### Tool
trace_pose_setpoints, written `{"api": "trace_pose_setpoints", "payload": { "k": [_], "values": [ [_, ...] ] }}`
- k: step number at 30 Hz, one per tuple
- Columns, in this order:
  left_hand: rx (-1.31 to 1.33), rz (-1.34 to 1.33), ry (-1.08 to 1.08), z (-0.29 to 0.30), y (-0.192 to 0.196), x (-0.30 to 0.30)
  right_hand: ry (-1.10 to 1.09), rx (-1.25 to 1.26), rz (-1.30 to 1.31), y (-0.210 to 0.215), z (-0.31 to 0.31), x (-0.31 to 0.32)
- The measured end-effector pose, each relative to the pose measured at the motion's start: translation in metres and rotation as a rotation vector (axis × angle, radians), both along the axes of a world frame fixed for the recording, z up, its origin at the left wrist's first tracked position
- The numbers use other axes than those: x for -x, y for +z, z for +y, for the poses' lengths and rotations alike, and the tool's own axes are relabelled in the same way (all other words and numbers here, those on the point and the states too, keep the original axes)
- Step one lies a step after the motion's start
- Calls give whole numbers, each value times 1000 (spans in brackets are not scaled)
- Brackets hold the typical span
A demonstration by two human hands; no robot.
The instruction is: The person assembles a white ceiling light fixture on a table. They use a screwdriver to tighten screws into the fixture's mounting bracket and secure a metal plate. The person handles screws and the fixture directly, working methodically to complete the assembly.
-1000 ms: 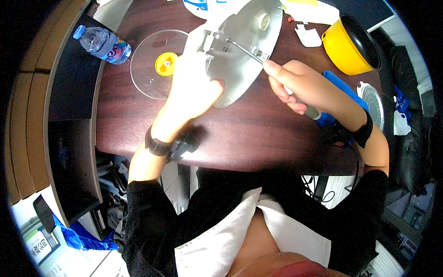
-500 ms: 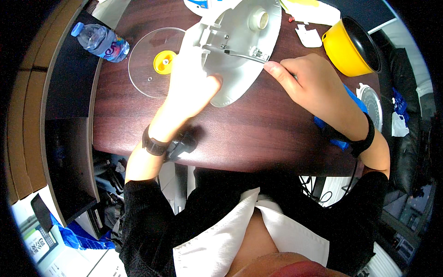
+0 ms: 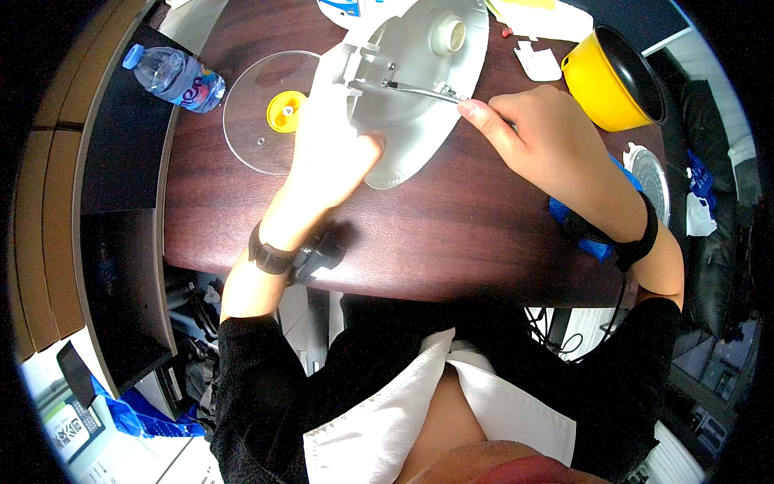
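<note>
My left hand (image 3: 334,153) is closed on the near left edge of a white, dish-shaped plastic cover (image 3: 411,133), holding it tilted with its hollow inside facing me. In the fingers of my right hand (image 3: 540,133) is a slim metal tool (image 3: 426,93) with a dark tip. The tip sits at or very near a small hole beside the hinge-like bracket on the cover's left side. The tool's rear end is hidden in my palm. A round white cap (image 3: 449,37) stands up inside the cover's far part.
On the brown table (image 3: 403,258) lie a glass lid (image 3: 242,121) with a yellow knob, a yellow pot (image 3: 601,89), a small white plate (image 3: 538,61) and a round perforated tray (image 3: 647,185). A water bottle (image 3: 177,79) is at the left edge. Dark shelving (image 3: 121,282) stands left.
The tool's tip has shifted slightly left and up against the cover. My right hand follows with it. The cover moves a little to the left in my left hand.
</note>
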State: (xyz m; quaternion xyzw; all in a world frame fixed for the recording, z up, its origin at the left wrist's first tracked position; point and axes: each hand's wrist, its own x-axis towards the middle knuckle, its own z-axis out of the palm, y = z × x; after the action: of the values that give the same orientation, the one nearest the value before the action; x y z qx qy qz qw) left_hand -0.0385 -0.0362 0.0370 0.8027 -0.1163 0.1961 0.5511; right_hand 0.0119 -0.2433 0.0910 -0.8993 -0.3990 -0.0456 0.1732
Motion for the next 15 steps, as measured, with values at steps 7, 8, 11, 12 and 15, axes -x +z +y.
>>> {"api": "trace_pose_setpoints", "payload": {
  "k": [7,8,11,12,15],
  "values": [
    [-13,8,-20,-1,6,2,-57,145,31,12,5,1],
    [-29,18,-7,-1,6,2,-56,149,56,14,5,0],
    [-75,33,21,-1,8,4,-49,123,168,14,6,-2],
    [-88,27,21,-2,9,3,-47,108,211,13,6,-2],
    [-99,0,35,-2,6,2,-84,73,617,8,6,-3]
  ]
}}
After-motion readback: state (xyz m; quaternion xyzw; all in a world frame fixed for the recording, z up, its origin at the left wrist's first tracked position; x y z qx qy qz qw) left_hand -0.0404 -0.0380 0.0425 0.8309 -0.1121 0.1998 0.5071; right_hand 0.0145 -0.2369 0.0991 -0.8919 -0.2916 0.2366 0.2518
